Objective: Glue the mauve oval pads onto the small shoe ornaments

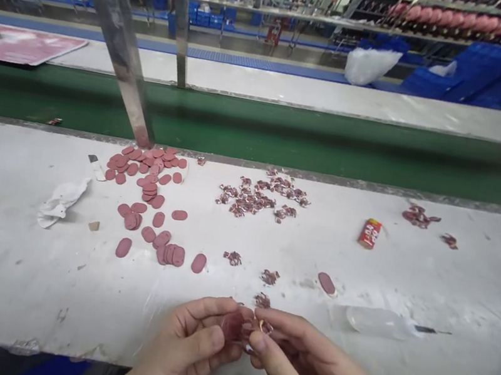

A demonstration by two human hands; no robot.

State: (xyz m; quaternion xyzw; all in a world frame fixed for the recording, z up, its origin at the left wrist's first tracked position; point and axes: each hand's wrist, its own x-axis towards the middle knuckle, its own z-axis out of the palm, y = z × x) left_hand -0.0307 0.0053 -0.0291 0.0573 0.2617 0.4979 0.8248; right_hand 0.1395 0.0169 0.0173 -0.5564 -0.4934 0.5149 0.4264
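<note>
Near the front edge of the white table, my left hand (192,343) pinches a dark red oval disc (233,325) between thumb and fingers. My right hand (303,361) meets it from the right, its thumb and forefinger closed on a small shiny brown-red piece (264,327) against the disc's side. The fingers partly cover both pieces. Just beyond my fingertips lies a similar small brown-red piece (262,300), with another piece (270,277) behind it. Loose red oval discs (170,254) lie in stacks to the left.
A heap of small brown-red pieces (253,200) lies mid-table. To the right are a red labelled cylinder (370,233), a single oval disc (326,282) and a clear bottle with a dark needle-like tip (381,323). Crumpled white paper (62,202) lies left. A metal post (125,47) stands behind the discs.
</note>
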